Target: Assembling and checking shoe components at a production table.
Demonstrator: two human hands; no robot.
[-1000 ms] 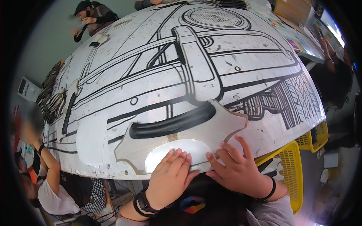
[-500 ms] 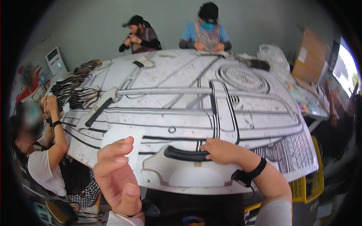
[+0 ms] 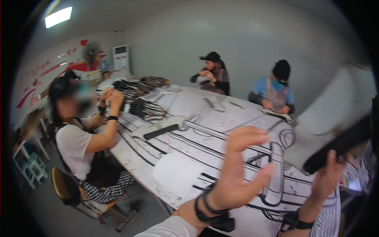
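Observation:
My right hand (image 3: pixel 327 177) is raised at the right side, its fingers at the black strip of a flat whitish panel (image 3: pixel 329 100). The thick black strip (image 3: pixel 335 150) runs along the panel, which stands tilted above the table and is partly cut off by the dark rim of the view. My left hand (image 3: pixel 237 173) hovers over the table to the left of the panel. Its fingers are curved and apart, with nothing in them. A similar pale panel with a black strip (image 3: pixel 161 132) lies on the table farther left.
Black line drawings cover the white table (image 3: pixel 185 154). Piles of black-and-pale strips (image 3: pixel 146 108) lie at its far left. A person in a white shirt (image 3: pixel 79 138) sits at the left edge; two persons (image 3: pixel 215 75) work at the far side. A chair (image 3: pixel 65 185) stands left.
The panel that lay at the table's near edge is now lifted up to the right by my right hand. My left hand has moved right. The view has turned left.

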